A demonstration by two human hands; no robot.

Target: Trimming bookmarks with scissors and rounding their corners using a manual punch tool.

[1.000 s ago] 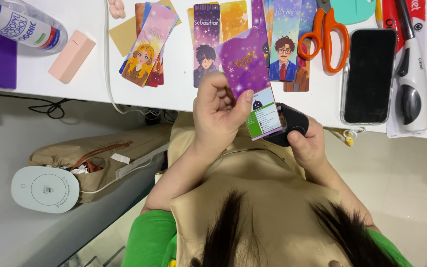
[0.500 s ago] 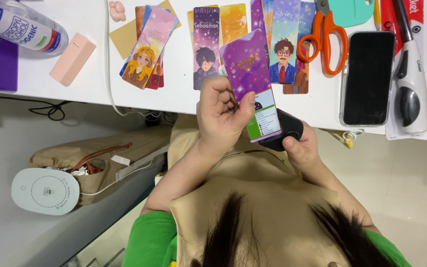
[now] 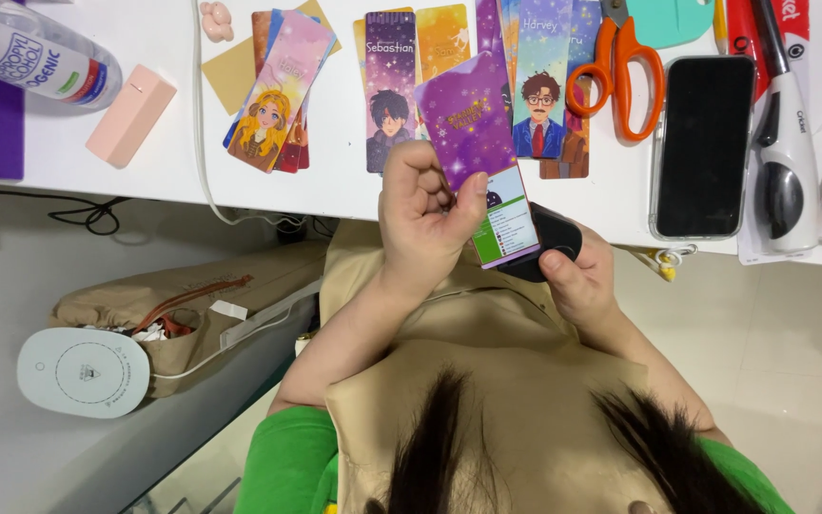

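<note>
My left hand (image 3: 430, 214) pinches a purple bookmark (image 3: 478, 143) with a green lower end, held upright just in front of the white table's edge (image 3: 335, 195). My right hand (image 3: 577, 281) grips a small black tool (image 3: 549, 238) right behind the bookmark's lower corner and touching it. Part of the tool is hidden by the card and my fingers. On the table just beyond lie several illustrated bookmarks (image 3: 390, 90), some fanned in a pile (image 3: 273, 100).
Orange-handled scissors (image 3: 616, 67), a dark phone (image 3: 701, 143), a glue gun (image 3: 782, 152), a pink block (image 3: 130, 114) and a clear bottle (image 3: 35, 52) lie on the table. Below it sit a tan bag (image 3: 173, 305) and a round white device (image 3: 83, 371).
My left hand has turned the bookmark slightly, and my right hand has shifted the black tool closer under its lower end. Nothing on the table has moved.
</note>
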